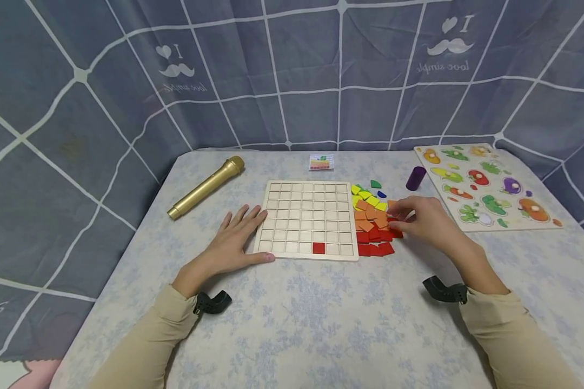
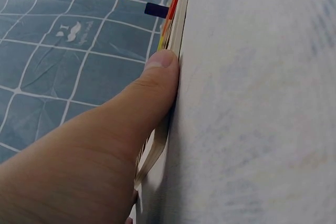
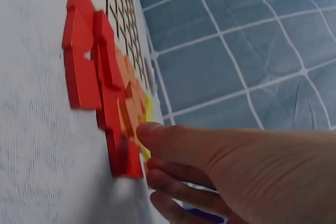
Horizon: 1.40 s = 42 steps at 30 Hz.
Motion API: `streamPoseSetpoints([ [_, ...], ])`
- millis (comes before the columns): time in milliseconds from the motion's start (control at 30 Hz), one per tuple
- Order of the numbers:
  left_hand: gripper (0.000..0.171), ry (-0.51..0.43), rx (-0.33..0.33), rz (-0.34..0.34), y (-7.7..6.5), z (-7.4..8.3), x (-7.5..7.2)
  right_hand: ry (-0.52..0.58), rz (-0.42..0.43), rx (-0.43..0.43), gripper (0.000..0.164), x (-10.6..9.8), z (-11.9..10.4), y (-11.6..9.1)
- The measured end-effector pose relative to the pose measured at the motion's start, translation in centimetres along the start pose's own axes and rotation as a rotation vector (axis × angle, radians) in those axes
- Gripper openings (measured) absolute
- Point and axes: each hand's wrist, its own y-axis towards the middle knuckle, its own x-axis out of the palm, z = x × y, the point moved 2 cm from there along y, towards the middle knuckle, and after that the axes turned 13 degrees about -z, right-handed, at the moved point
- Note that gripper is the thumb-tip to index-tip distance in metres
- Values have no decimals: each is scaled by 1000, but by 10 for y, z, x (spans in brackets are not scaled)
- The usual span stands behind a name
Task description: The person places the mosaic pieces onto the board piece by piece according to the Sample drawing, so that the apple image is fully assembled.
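Observation:
A square wooden grid board (image 1: 305, 216) lies on the table with one red tile (image 1: 318, 248) in its front row. My left hand (image 1: 236, 240) rests spread at the board's left edge, its thumb (image 2: 163, 64) along the front corner. Against the board's right side lies a loose pile of red tiles (image 1: 370, 250), orange tiles (image 1: 367, 213) and yellow pieces (image 1: 372, 200). My right hand (image 1: 425, 219) reaches into the pile's right side, fingers bent. In the right wrist view, a gap shows between thumb and fingers, beside a red tile (image 3: 126, 158).
A gold microphone (image 1: 206, 187) lies at the left. Behind the board is a small printed card (image 1: 321, 162). A purple cylinder (image 1: 416, 178), a green piece (image 1: 376, 184) and a blue piece (image 1: 382, 194) lie beyond the pile. At the right is a vegetable puzzle board (image 1: 508, 222).

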Motion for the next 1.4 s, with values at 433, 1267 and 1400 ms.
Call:
streamPoseSetpoints([
  [433,106,-13,8,2,0,-1,-1,27,-79,127,25,3,15,3],
  [1267,103,-20,18,7,1,4,4,192,150,7,16,5,-6,0],
  [1400,103,-27,12,6,0,5,4,220,127,-34,14,12,-18,5],
])
